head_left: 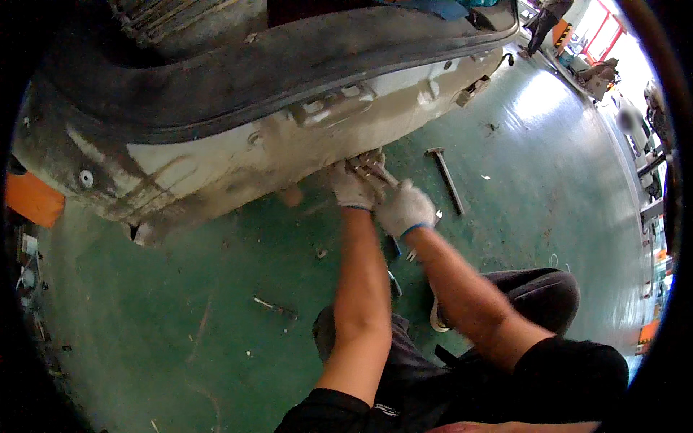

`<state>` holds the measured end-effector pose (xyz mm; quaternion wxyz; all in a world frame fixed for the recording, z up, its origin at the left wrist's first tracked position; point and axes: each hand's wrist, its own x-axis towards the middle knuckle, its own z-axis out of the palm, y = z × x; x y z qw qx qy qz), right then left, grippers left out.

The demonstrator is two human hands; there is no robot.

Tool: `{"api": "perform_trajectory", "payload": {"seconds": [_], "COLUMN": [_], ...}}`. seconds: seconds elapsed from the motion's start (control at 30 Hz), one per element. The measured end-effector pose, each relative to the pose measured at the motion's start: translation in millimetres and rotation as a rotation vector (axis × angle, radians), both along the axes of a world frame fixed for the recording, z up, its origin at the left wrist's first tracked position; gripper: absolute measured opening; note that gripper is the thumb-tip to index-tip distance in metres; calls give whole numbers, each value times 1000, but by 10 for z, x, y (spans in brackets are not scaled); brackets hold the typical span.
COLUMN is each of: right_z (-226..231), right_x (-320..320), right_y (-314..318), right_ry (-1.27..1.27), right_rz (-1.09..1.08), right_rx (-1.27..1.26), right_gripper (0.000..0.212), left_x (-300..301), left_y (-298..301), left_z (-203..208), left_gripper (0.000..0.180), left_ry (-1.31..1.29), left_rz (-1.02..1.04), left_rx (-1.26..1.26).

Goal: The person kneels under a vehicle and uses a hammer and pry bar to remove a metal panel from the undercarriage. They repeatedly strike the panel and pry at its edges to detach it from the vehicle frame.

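A large vehicle body section (281, 144), pale and dirty with a black rubber-like trim, spans the upper part of the head view. Both my hands wear whitish work gloves and meet at its lower edge. My right hand (406, 209) is closed round the near end of a metal hand tool (382, 174), whose exact kind is unclear. The tool's far end reaches the panel edge. Pressed up beside it, my left hand (351, 186) has its fingers curled at the edge; the tool and panel partly hide what they grip.
On the green floor (180, 310) a hammer (449, 182) lies to the right of my hands. A screwdriver (275, 308) lies left of my knees, and a blue-handled tool (394, 283) between my forearms. An orange object (32, 200) stands far left. Another person (546, 25) is at the far right.
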<state>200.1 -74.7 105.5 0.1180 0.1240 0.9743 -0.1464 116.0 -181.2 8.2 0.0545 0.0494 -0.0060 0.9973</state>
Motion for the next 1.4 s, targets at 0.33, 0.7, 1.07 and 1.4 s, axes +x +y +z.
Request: {"api": "perform_trajectory", "payload": {"seconds": [0.33, 0.7, 1.07, 1.4], "right_z": [143, -42, 137, -218], "right_x": [-168, -166, -1475, -1467], "right_y": [131, 222, 793, 854], "right_ry": [-77, -87, 50, 295], "right_rz": [389, 385, 828, 728], "right_rx": [47, 2, 323, 352], "right_gripper": [99, 130, 96, 80], "left_x": [89, 137, -136, -6], "left_y": [92, -102, 479, 508], "left_z": [62, 162, 107, 182], "left_gripper": [42, 34, 49, 42], "left_ry": [-63, -229, -98, -88], "left_rz": [85, -97, 424, 414], "left_rx": [-163, -156, 236, 113]}}
